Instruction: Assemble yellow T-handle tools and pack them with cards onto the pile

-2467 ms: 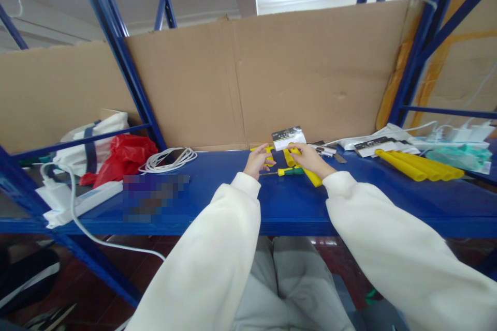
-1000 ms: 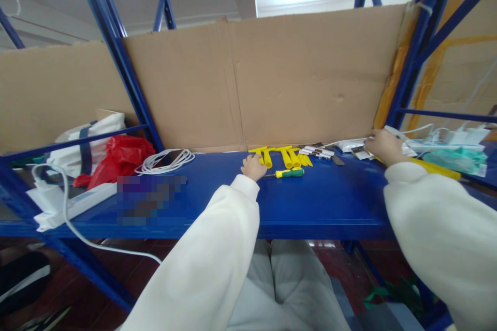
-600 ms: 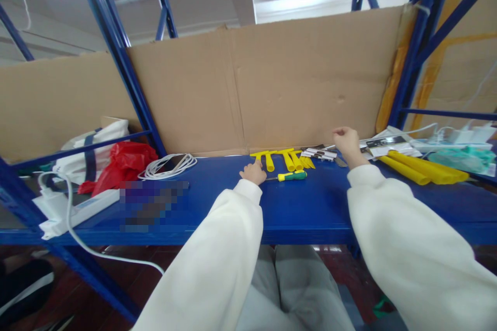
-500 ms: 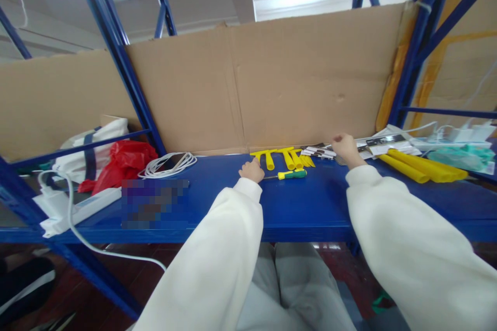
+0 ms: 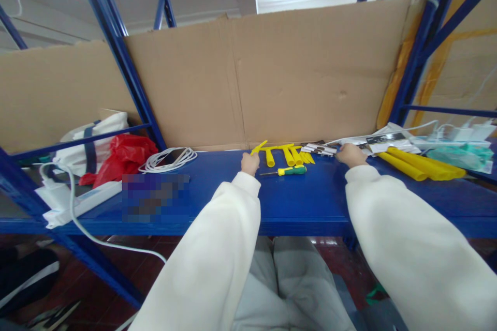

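Note:
My left hand [image 5: 250, 164] is closed around a yellow T-shaped plastic piece [image 5: 259, 147], whose top bar sticks out above the fingers. Just to its right are more yellow T-shaped pieces [image 5: 288, 156] and a few thin yellow pointed pieces [image 5: 306, 158]. A green-and-yellow screwdriver [image 5: 292, 170] lies in front of them, its shaft pointing toward my left hand. My right hand [image 5: 351, 155] is down on the shelf beside flat black-and-white pieces [image 5: 319, 149]. Its fingers are bent together, and whatever is in them is too small to make out.
Long yellow tubes [image 5: 421, 164] and a printed packet [image 5: 388, 142] lie at the right. A coiled white cable [image 5: 169, 160], a red plastic bag [image 5: 130, 158] and a white power strip [image 5: 87, 204] are at the left. Cardboard [image 5: 303, 77] stands behind the blue shelf [image 5: 217, 201].
My left hand has turned upright with the yellow T-shaped piece, its bar now tilted upward. My right hand has come down to the flat pieces at shelf level.

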`<state>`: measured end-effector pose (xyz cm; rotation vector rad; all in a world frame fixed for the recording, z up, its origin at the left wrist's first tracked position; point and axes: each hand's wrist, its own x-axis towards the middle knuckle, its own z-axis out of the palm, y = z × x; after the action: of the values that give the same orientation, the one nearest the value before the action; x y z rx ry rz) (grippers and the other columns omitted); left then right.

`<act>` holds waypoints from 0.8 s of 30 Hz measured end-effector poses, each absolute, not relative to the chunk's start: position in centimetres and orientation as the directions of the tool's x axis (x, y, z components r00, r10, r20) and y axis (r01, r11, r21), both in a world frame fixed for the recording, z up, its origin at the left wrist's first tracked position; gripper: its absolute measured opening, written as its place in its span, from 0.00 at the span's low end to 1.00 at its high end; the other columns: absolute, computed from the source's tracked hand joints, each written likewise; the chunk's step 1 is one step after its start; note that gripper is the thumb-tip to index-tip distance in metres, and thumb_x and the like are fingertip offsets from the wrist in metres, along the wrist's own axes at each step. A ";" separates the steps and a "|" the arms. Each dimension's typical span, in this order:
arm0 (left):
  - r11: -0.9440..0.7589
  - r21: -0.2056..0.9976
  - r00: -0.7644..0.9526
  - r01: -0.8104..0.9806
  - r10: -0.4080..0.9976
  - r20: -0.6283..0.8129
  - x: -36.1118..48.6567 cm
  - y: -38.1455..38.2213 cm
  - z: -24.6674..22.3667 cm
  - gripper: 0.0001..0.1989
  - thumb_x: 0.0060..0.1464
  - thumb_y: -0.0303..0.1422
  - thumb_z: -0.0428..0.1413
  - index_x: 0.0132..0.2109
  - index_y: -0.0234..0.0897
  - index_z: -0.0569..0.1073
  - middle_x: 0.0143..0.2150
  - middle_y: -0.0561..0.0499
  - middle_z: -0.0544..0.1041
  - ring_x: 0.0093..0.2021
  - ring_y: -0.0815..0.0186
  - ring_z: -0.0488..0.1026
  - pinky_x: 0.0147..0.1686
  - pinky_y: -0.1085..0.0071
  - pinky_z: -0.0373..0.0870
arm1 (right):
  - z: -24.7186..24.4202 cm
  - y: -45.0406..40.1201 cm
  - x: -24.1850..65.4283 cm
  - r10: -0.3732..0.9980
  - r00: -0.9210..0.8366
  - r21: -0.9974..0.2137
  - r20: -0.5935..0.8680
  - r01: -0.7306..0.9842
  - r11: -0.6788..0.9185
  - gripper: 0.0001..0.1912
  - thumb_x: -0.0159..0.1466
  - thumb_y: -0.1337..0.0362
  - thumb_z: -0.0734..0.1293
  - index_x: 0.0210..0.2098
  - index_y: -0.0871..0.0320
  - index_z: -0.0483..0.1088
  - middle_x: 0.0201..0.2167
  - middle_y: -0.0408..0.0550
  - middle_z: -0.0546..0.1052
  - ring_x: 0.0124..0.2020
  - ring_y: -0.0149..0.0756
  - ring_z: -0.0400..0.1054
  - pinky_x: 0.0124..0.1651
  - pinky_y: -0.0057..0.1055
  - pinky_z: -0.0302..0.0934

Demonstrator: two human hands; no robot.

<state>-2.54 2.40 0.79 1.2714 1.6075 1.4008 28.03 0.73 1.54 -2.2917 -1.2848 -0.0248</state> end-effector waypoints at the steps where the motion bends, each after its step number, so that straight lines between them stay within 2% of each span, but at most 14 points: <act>1: -0.012 0.981 -0.341 0.194 0.937 0.078 -2.5 2.5 0.9 0.11 0.56 0.32 0.56 0.46 0.31 0.70 0.34 0.41 0.78 0.28 0.61 0.77 0.23 0.72 0.64 | 1.6 0.7 28.0 0.793 0.555 -0.413 0.251 0.802 -0.430 0.19 0.58 0.68 0.65 0.48 0.61 0.75 0.49 0.64 0.76 0.53 0.54 0.70 0.53 0.49 0.62; 3: 0.009 0.997 -0.362 0.079 0.932 0.020 -2.4 2.4 1.3 0.09 0.59 0.32 0.53 0.44 0.30 0.72 0.29 0.46 0.76 0.24 0.66 0.74 0.19 0.75 0.59 | 1.6 0.5 27.9 0.792 0.562 -0.397 0.240 0.801 -0.448 0.19 0.58 0.66 0.65 0.48 0.62 0.75 0.49 0.65 0.76 0.54 0.55 0.70 0.53 0.50 0.62; 6: -0.059 0.992 -0.318 -0.115 0.948 0.020 -2.1 1.8 1.9 0.08 0.61 0.28 0.49 0.42 0.31 0.72 0.25 0.50 0.74 0.22 0.71 0.71 0.19 0.79 0.56 | 1.5 0.2 27.9 0.792 0.562 -0.387 0.238 0.803 -0.454 0.22 0.60 0.62 0.65 0.52 0.61 0.73 0.52 0.66 0.75 0.56 0.56 0.68 0.55 0.53 0.61; 9: -0.152 0.945 -0.271 -0.291 0.960 0.071 -2.0 1.2 2.5 0.07 0.60 0.27 0.49 0.42 0.33 0.71 0.28 0.51 0.76 0.24 0.73 0.72 0.21 0.80 0.58 | 1.5 0.0 27.9 0.796 0.551 -0.391 0.249 0.809 -0.438 0.26 0.61 0.59 0.65 0.57 0.59 0.70 0.55 0.65 0.74 0.58 0.57 0.67 0.57 0.55 0.59; 13: -0.224 0.866 -0.137 -0.447 0.974 0.181 -1.8 0.3 3.1 0.04 0.54 0.26 0.55 0.38 0.35 0.70 0.34 0.48 0.79 0.30 0.71 0.76 0.26 0.78 0.63 | 1.6 -0.3 27.8 0.796 0.562 -0.394 0.224 0.800 -0.453 0.26 0.61 0.58 0.65 0.58 0.59 0.69 0.56 0.64 0.73 0.59 0.56 0.65 0.58 0.54 0.58; 19: -0.156 0.923 0.094 -0.351 0.975 0.201 -1.0 -0.9 3.3 0.08 0.50 0.18 0.53 0.34 0.35 0.67 0.31 0.49 0.79 0.34 0.69 0.77 0.31 0.77 0.67 | 1.6 -0.4 27.8 0.799 0.551 -0.389 0.240 0.809 -0.441 0.24 0.61 0.60 0.66 0.55 0.59 0.71 0.53 0.65 0.74 0.57 0.57 0.66 0.56 0.55 0.58; 24: -0.200 0.962 0.046 -0.188 0.976 0.212 -0.7 -0.9 3.1 0.12 0.51 0.18 0.56 0.37 0.36 0.63 0.27 0.55 0.74 0.31 0.70 0.76 0.32 0.75 0.69 | 1.3 -0.4 27.9 0.790 0.557 -0.382 0.258 0.809 -0.446 0.21 0.62 0.56 0.64 0.51 0.59 0.73 0.51 0.65 0.75 0.55 0.57 0.67 0.54 0.54 0.59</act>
<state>-0.74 -0.86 3.08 1.2490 0.9190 1.3907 27.93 -0.39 1.25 -2.3305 -1.2899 -0.0569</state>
